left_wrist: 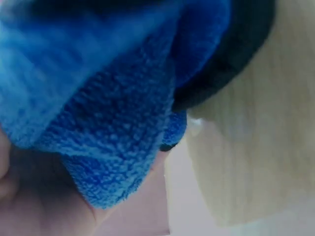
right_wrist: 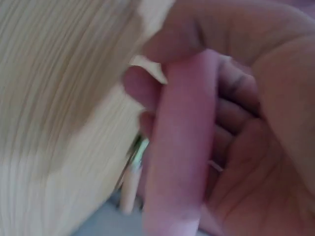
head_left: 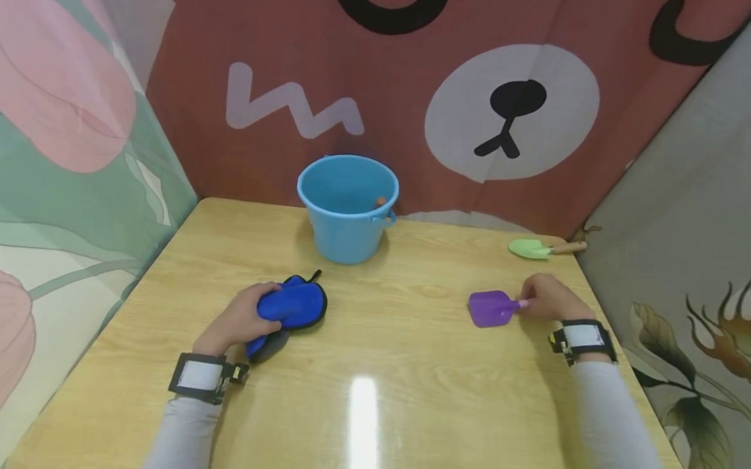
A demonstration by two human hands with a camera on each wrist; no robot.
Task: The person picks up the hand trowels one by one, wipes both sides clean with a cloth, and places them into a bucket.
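My left hand [head_left: 242, 319] grips a blue fleecy cloth with dark edging [head_left: 295, 304], bunched at the left of the table. In the left wrist view the folded cloth [left_wrist: 113, 108] fills much of the frame and hides most of the fingers. On the right, my right hand [head_left: 549, 297] holds a small toy shovel with a purple blade [head_left: 490, 308] by its pink handle. Seen from the right wrist, thumb and fingers curl around that pink handle [right_wrist: 182, 142]; the blade is out of that view.
A light blue bucket [head_left: 349, 235] stands at the back middle, with a brownish tip [head_left: 380, 202] showing inside. Near the back right edge lies a trowel with a light green blade [head_left: 530, 249] and wooden handle. Printed cloth walls [head_left: 271, 155] border the wooden table [head_left: 420, 393].
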